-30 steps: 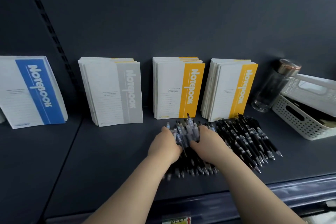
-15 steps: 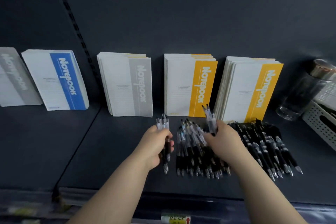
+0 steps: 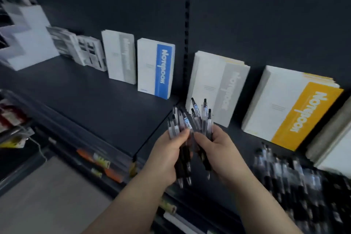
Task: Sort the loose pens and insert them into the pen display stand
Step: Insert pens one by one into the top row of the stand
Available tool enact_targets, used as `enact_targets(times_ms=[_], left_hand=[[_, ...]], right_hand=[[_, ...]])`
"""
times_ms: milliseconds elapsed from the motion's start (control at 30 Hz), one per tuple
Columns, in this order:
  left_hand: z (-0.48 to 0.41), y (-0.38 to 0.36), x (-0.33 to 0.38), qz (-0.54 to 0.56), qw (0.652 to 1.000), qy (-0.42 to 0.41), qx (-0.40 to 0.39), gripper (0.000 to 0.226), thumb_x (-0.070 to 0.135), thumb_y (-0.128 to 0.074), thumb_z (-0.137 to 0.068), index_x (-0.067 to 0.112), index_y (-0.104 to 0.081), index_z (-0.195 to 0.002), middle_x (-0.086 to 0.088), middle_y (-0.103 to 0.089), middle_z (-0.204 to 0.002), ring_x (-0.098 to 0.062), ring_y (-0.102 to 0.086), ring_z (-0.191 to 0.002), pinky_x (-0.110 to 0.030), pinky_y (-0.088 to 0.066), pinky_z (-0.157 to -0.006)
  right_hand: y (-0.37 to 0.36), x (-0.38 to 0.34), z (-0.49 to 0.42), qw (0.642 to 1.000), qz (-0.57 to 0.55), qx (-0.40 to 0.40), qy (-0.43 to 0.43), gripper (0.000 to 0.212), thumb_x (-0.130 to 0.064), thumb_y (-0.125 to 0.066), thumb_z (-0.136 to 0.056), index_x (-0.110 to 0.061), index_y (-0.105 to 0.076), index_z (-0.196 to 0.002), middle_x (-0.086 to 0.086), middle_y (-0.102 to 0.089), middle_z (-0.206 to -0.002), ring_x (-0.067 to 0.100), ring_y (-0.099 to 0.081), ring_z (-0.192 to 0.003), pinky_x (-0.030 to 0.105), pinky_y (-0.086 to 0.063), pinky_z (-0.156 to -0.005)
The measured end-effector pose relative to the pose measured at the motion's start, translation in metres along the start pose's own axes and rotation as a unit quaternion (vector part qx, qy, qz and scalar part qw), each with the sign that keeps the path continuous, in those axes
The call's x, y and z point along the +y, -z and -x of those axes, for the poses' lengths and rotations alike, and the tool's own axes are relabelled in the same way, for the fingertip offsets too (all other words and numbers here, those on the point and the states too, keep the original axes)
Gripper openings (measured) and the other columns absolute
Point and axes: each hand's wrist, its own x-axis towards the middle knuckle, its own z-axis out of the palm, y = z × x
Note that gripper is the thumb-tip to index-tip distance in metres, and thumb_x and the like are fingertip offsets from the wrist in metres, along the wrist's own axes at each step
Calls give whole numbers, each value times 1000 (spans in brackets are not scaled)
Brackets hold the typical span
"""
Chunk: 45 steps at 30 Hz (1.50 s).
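Observation:
My left hand (image 3: 167, 156) grips a bundle of black pens (image 3: 177, 125), their tops fanned upward above the dark shelf. Right beside it, my right hand (image 3: 220, 150) grips a second bundle of pens (image 3: 203, 118); the two bundles touch in the middle. A blurred pile of loose black pens (image 3: 290, 176) lies on the shelf at the lower right. A white stepped display stand (image 3: 28, 40) sits at the far left end of the shelf, blurred.
Notebook stacks lean on the back panel: grey (image 3: 121, 57), blue (image 3: 157, 68), grey (image 3: 220, 89), yellow (image 3: 292, 108). Small white boxes (image 3: 89, 53) stand next to the stand. The dark shelf (image 3: 91, 89) runs left. Lower shelves with packaged goods (image 3: 102, 163) are below.
Both hands have lifted their pens off the pile and brought them together. The view has swung left, so the pile now sits at lower right and the stand has come into sight.

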Motion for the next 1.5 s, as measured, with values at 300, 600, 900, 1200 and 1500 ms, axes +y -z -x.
enact_targets(times_ms=[300,600,900,1200,1500], left_hand=[[18,180,77,54,994,-56,81,19,10,-55,-92,9,-73,-87,-14,-73,-83,-25,-71,-70,-30,-55,-55],[23,367,179,36,987,-85,131,18,15,-57,-93,3,-68,-98,-15,-73,-84,-25,-71,-73,-34,-59,-60],[-9,485,238,60,971,-124,195,25,25,-55,-94,8,-68,-106,-16,-72,-98,-28,-71,-89,-38,-57,-72],[-87,581,335,48,953,-165,251,16,18,-60,-91,12,-69,-102,-13,-74,-91,-25,-72,-76,-34,-56,-57],[-149,665,417,23,954,-183,236,14,17,-60,-90,15,-74,-87,-15,-73,-89,-30,-70,-82,-43,-56,-72]], right_hand=[[-200,1,-39,984,98,-141,48,17,-24,-54,-93,-29,-62,-107,-9,-71,-99,8,-67,-94,35,-53,-87],[-412,-9,-75,964,159,-192,88,12,-34,-52,-94,-30,-56,-104,-14,-66,-88,0,-62,-78,20,-47,-68],[-549,-11,-134,936,224,-248,115,17,-35,-48,-94,-34,-56,-110,-16,-65,-98,-5,-60,-87,17,-49,-73],[-670,-29,-251,916,215,-308,144,14,-32,-42,-97,-22,-47,-106,-4,-62,-85,9,-61,-70,32,-54,-64],[-758,-52,-344,889,218,-388,105,26,-44,-42,-95,-21,-53,-102,2,-65,-96,17,-65,-87,43,-53,-82]])
